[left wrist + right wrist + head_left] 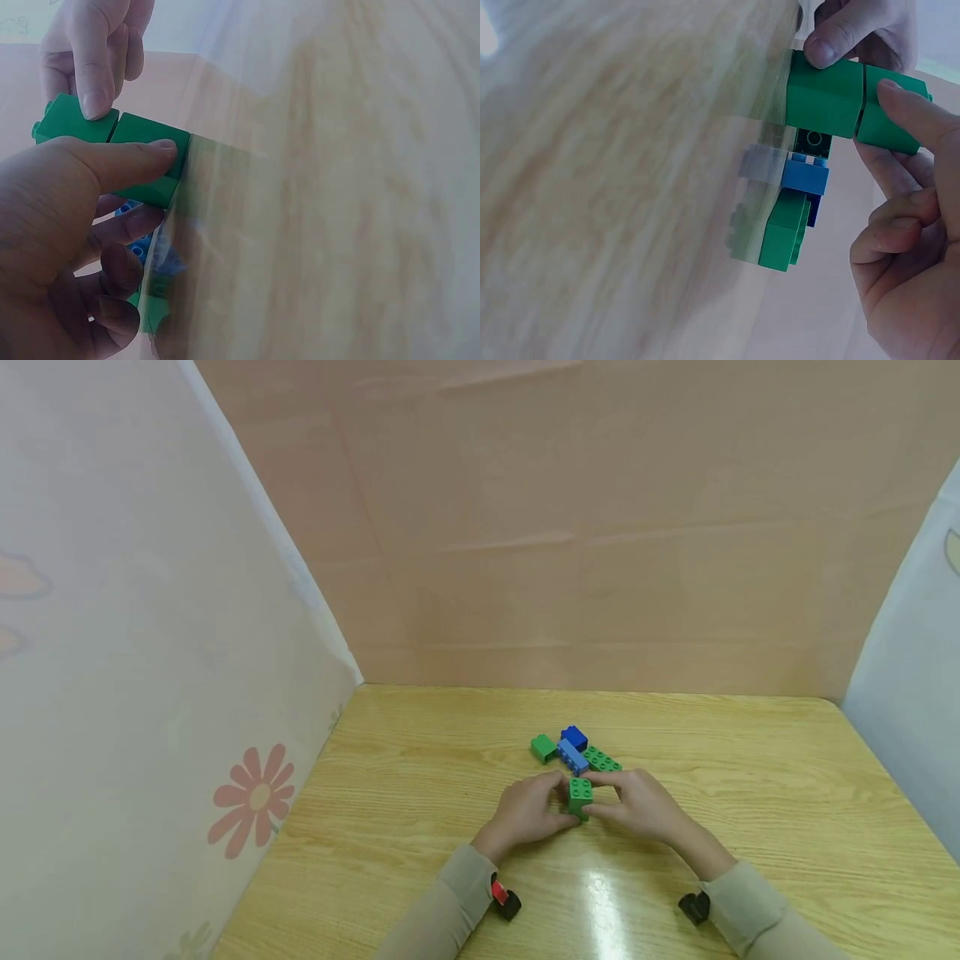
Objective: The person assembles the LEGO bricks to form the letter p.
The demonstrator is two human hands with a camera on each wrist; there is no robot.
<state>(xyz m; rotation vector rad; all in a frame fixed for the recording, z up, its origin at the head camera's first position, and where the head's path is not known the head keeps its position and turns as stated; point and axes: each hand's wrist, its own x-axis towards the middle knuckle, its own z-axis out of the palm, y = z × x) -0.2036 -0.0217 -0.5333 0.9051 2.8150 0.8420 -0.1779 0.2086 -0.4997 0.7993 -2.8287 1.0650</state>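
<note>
Head view: high, farthest, facing forward and down over tabletop [420, 752]. Left and right wrist views: close, tilted sideways, sharing green bricks [825, 97], upper left and upper right respectively.

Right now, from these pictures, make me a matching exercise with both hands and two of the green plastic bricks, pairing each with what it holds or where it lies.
Column one
1. Left hand
2. Short, boxy green plastic brick
3. Right hand
4. Long, rectangular green plastic brick

Column two
A. Lies to the right of the oblong light-blue plastic brick
B. Holds the upper boxy green plastic brick
C. Holds the lower boxy green plastic brick
D. Lies to the left of the light-blue brick

Pairs: 1-C, 2-D, 3-B, 4-A
</note>
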